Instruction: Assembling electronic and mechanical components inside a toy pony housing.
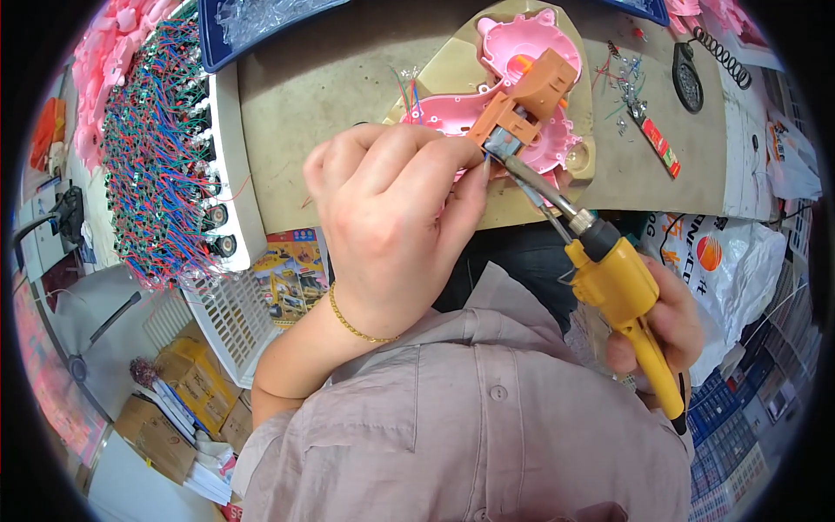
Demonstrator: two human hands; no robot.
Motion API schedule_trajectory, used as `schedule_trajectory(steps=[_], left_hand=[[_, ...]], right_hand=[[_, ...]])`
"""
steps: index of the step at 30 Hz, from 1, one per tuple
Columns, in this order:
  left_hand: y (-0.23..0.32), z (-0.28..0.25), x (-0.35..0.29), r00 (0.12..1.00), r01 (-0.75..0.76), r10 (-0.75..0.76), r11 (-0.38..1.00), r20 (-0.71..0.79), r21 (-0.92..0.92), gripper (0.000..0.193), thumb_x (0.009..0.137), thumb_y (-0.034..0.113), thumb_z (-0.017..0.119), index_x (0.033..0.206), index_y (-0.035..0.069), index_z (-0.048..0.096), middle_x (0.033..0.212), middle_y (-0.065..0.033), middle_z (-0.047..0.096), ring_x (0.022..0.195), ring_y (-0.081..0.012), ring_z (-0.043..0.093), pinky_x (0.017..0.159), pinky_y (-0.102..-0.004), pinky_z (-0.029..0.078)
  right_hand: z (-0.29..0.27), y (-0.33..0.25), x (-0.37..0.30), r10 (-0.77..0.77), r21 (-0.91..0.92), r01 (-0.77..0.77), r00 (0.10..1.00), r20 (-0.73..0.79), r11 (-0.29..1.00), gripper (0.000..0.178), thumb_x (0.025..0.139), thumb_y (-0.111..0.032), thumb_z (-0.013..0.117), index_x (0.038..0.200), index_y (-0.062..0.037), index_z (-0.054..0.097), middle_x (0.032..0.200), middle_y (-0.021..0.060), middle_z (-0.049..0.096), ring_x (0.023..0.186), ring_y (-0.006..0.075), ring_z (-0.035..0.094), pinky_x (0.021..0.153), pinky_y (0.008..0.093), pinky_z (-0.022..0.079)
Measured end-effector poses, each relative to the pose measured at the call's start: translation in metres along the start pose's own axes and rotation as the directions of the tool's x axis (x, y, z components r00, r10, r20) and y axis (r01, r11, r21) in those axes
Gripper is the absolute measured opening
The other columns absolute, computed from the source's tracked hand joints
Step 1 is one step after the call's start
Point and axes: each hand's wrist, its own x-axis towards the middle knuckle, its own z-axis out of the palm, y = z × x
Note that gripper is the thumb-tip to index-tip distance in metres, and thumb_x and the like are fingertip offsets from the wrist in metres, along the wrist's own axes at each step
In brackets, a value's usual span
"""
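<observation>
Steadying the pink plastic toy shell [522, 143] on the workbench [348, 78], the left hand [391, 226] curls closed, fingertips pinching near the brown motor block [526, 100]. That keeps the joint fixed for the yellow soldering iron [613, 278], gripped in the right hand [670, 326].

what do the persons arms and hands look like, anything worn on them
Both hands are bare, no gloves. The left hand has a thin gold bead-chain bracelet at the wrist, the forearm uncovered. The right hand shows no ring or band. A pale mauve buttoned shirt covers the body below.
</observation>
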Motion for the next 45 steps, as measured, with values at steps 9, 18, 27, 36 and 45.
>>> schedule_trajectory(steps=[9,18,27,36,45], left_hand=[[-0.002,-0.002,0.0,1.0,-0.011,0.011,1.0,-0.011,0.001,0.012,0.072,0.011,0.074,0.082,0.009,0.067,0.08,-0.0025,0.063,0.082,-0.0218,0.055,0.077,-0.0333,0.037],[-0.023,-0.036,-0.072,0.881,0.455,-0.336,0.794,0.332,-0.403,0.013,0.082,0.007,0.068,0.094,0.002,0.066,0.077,-0.0069,0.063,0.066,-0.0179,0.059,0.058,-0.0276,0.045],[-0.054,-0.007,-0.058,0.434,0.317,-0.609,-0.587,0.664,-0.745,0.028,0.093,0.023,0.062,0.115,0.006,0.058,0.089,0.0029,0.06,0.072,-0.0019,0.05,0.06,-0.016,0.041],[-0.024,-0.035,-0.012,0.877,0.359,-0.463,0.445,0.132,-0.82,0.017,0.088,0.008,0.064,0.103,-0.001,0.064,0.099,-0.0048,0.066,0.087,-0.0112,0.056,0.081,-0.0244,0.043],[-0.003,-0.014,0.001,0.962,0.235,-0.157,0.896,0.225,-0.378,0.012,0.076,0.013,0.074,0.086,0.007,0.07,0.077,-0.0012,0.065,0.069,-0.0163,0.051,0.069,-0.0303,0.037]], right_hand=[[-0.005,0.001,-0.019,0.076,-0.024,-0.077,0.996,-0.05,0.997,0.062,0.089,-0.027,0.058,0.137,0.0021,0.032,0.119,0.031,0.054,0.1,0.0314,0.06,0.085,0.0371,0.049],[-0.027,-0.011,-0.037,0.294,-0.119,-0.338,0.913,-0.282,0.934,0.058,0.089,-0.039,0.062,0.131,-0.0063,0.039,0.13,0.0224,0.05,0.123,0.0352,0.049,0.106,0.0502,0.035],[-0.022,-0.011,-0.023,0.257,-0.259,-0.313,0.939,-0.229,0.914,0.062,0.088,-0.04,0.064,0.13,-0.0004,0.04,0.124,0.0224,0.054,0.115,0.032,0.055,0.102,0.0445,0.041],[-0.02,-0.013,-0.026,0.313,-0.122,-0.429,0.799,-0.513,0.895,0.061,0.088,-0.034,0.062,0.13,0.0049,0.038,0.123,0.0272,0.052,0.115,0.0348,0.055,0.1,0.0455,0.043],[-0.028,-0.023,-0.047,0.438,0.015,-0.467,0.816,-0.377,0.884,0.065,0.087,-0.04,0.066,0.13,0.0007,0.039,0.128,0.0211,0.051,0.119,0.0309,0.053,0.103,0.0443,0.04]])
